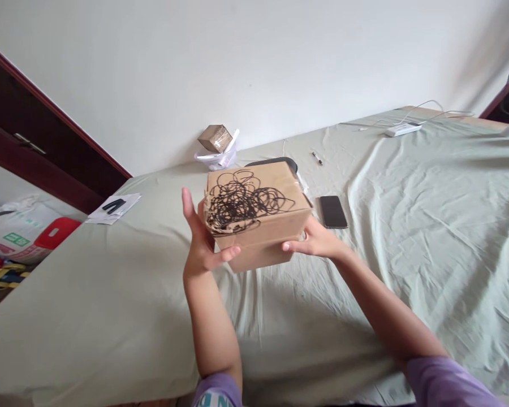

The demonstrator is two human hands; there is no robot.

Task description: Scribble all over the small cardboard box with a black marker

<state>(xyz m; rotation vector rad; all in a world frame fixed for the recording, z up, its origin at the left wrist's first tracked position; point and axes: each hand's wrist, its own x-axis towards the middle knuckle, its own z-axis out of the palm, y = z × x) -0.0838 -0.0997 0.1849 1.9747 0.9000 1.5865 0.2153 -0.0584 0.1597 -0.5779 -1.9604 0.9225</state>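
Observation:
I hold a brown cardboard box up above the bed, its taped top covered in black scribble. My left hand cups the box's left side, thumb across the front lower edge, fingers up along the side. My right hand grips the lower right corner, thumb on the front face. Both hands are closed on the box.
A pale green sheet covers the bed. A black phone lies right of the box, a pen beyond it. A dark object sits behind the box. By the wall: a small box in a white bag, a power strip. Papers lie left.

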